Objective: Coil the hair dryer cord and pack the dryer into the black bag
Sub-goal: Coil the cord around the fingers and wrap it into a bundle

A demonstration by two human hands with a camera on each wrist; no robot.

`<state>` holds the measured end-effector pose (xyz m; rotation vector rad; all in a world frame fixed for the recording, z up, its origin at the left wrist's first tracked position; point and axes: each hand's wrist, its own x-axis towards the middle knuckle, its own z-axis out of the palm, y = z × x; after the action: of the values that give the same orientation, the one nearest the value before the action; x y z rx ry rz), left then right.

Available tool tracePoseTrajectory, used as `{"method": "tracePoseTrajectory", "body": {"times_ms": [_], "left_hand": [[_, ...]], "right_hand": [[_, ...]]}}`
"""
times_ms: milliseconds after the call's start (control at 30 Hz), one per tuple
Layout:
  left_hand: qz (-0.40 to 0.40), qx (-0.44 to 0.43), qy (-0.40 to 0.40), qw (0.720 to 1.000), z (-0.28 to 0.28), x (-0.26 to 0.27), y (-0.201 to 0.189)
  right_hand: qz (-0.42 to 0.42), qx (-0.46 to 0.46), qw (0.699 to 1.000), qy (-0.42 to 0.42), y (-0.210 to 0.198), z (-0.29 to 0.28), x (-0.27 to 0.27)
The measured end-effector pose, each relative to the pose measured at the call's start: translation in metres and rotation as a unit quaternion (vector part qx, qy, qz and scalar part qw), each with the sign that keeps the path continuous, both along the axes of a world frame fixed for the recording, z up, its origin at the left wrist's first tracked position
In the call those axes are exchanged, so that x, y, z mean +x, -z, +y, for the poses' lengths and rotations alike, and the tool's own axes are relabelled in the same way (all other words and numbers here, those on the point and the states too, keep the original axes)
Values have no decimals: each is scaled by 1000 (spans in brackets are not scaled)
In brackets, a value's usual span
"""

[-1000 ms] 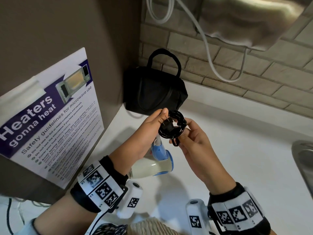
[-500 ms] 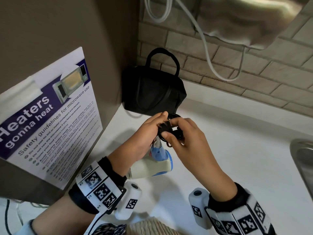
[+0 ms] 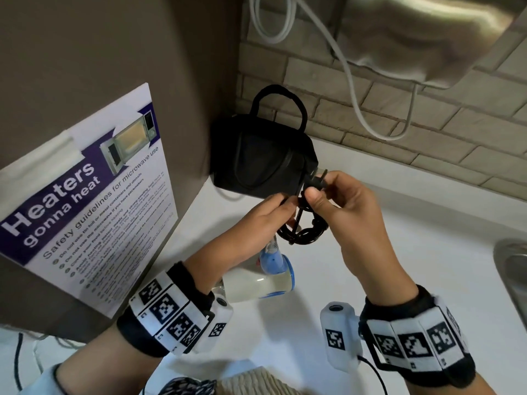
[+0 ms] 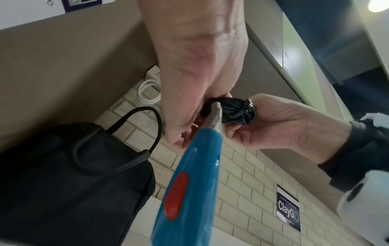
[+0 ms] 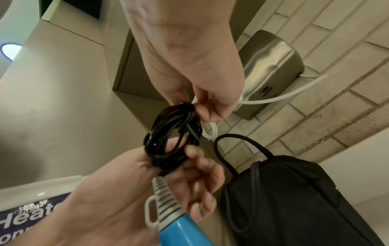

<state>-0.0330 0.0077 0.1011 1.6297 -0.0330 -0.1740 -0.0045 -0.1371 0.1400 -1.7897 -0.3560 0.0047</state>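
The black bag (image 3: 265, 158) stands closed in the back corner of the white counter (image 3: 413, 252), seen too in the wrist views (image 4: 63, 183) (image 5: 294, 199). In front of it my left hand (image 3: 281, 208) grips the coiled black cord (image 3: 302, 236) (image 5: 172, 133) (image 4: 231, 111) at the dryer end. The blue and cream hair dryer (image 3: 262, 280) hangs below that hand by its blue handle (image 4: 189, 183). My right hand (image 3: 316, 186) pinches the plug (image 3: 313, 178) just above the coil, close to the bag's right end.
A brown cabinet side with a microwave safety poster (image 3: 85, 195) closes off the left. A steel hand dryer (image 3: 413, 38) and a looping white cable (image 3: 350, 81) hang on the brick wall behind. A sink rim (image 3: 510, 269) sits at the right edge.
My right hand came from under the coil, passed over it, and now holds the plug end raised above it. The coil hangs lower from my left hand.
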Motion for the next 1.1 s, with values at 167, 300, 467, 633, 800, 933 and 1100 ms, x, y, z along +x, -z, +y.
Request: {"method": "tracePoseTrajectory", "body": {"times_ms": [167, 300, 467, 633, 800, 933, 1100], "left_hand": [[-64, -74, -23, 995, -1, -2, 0], [-102, -2, -4, 995, -5, -1, -3], [-118, 58, -9, 991, -11, 1, 4], [-149, 83, -8, 985, -15, 3, 5], [-146, 68, -9, 987, -8, 8, 7], [-154, 36, -44, 986, -4, 10, 13], [-102, 4, -28, 994, 5, 9, 30]], "right_hand": [[30, 27, 999, -10, 3, 0, 2], [15, -24, 1000, -6, 6, -2, 1], [1, -27, 1000, 6, 2, -1, 2], [24, 66, 996, 45, -1, -1, 15], [61, 45, 997, -14, -3, -7, 24], [68, -27, 995, -66, 4, -13, 24], [148, -61, 985, -71, 16, -22, 20]]}}
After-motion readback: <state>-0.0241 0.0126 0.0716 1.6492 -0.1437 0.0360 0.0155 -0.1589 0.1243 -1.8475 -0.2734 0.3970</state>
